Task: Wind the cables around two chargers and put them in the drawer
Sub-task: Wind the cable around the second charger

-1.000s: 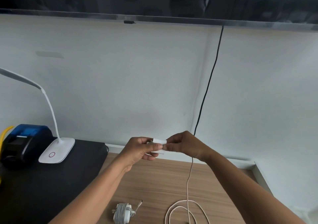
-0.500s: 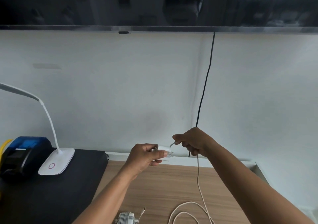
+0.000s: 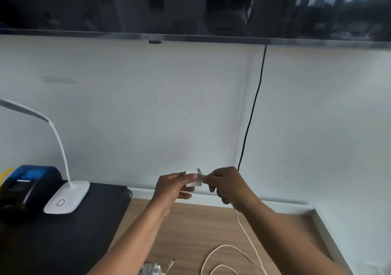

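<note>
White charger (image 3: 194,179) sits clamped in left hand (image 3: 170,187); right hand (image 3: 227,184) pinches its cable (image 3: 249,237) above the table's (image 3: 190,228) far edge, lamp (image 3: 67,196) well left.

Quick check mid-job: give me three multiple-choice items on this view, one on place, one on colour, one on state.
1. Where is the already wound charger?
A. on the wooden desk, near edge
B. on the black mat
C. under the lamp

2. What colour is the loose cable?
A. black
B. white
C. yellow

3. What is the left hand doing?
A. resting flat
B. gripping the white charger
C. pressing the lamp button

Key: 1 A, it lies on bare wood by the frame's bottom edge; 2 B, pale against the wood; 3 B, its fingers close round the charger.
</note>
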